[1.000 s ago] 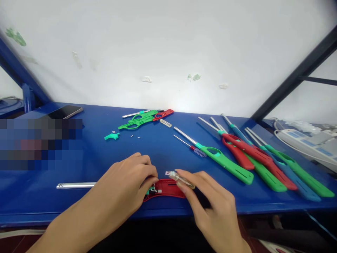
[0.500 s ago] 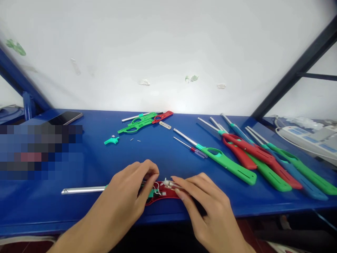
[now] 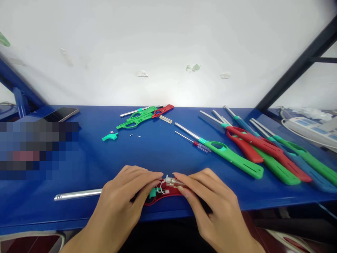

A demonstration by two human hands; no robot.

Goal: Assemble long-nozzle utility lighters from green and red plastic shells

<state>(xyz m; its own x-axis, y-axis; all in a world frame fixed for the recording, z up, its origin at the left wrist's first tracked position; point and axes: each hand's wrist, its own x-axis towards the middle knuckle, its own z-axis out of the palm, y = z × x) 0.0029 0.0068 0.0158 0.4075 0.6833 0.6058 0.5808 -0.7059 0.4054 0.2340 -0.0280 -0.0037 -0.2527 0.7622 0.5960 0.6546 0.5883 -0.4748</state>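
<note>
In front of me at the table's near edge lies an opened red lighter half-shell (image 3: 175, 190). Its long metal barrel (image 3: 77, 194) points left. A teal trigger piece (image 3: 152, 192) and a thin curled white tube (image 3: 159, 188) sit in the shell. With fingertips pinched together, my left hand (image 3: 123, 193) is at the tube's upper end. My right hand (image 3: 213, 196) grips a clear fuel tank (image 3: 174, 181) between thumb and fingers, just over the shell. The tank's white nozzle faces the left fingertips. Both hands hide part of the shell.
Assembled long lighters (image 3: 237, 160) in green, red and blue lie at the right, beside a screwdriver (image 3: 202, 146). Toward the wall are green shell halves (image 3: 140, 117), a red shell piece (image 3: 163, 110) and a teal trigger (image 3: 110, 136). A phone (image 3: 63, 114) is at the left.
My left fingertips have moved right, closer to the tank's nozzle and the right hand. The right hand keeps its hold on the tank. The view has shifted slightly.
</note>
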